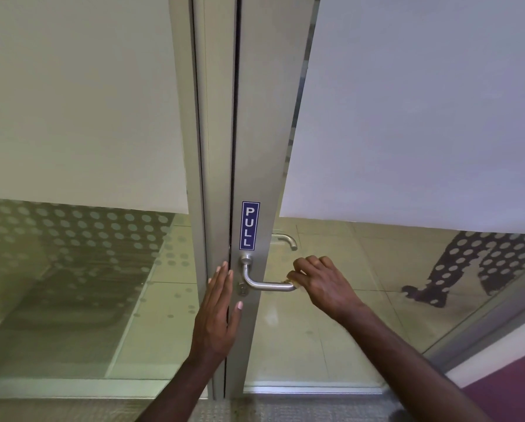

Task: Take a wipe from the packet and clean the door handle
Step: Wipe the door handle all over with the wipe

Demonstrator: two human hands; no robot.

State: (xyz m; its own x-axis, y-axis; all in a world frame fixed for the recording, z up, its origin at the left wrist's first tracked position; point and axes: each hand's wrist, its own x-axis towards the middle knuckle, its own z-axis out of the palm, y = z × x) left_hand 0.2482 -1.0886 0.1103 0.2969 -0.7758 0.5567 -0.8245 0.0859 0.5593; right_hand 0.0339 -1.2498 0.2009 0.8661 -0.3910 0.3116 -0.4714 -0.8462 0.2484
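A silver lever door handle (264,284) juts from the metal door frame (258,147) just under a blue PULL sign (249,226). My right hand (322,284) is closed around the free end of the handle, with a small scrap of pale wipe (292,282) showing under the fingers. My left hand (220,312) lies flat, fingers apart, against the frame to the left of the handle and holds nothing. The wipe packet is not in view.
Frosted glass panels (72,102) flank the frame on both sides. A second handle (287,240) shows through the glass behind. A person's legs in dotted trousers (474,263) stand beyond the right pane. Purple floor (514,391) lies at the lower right.
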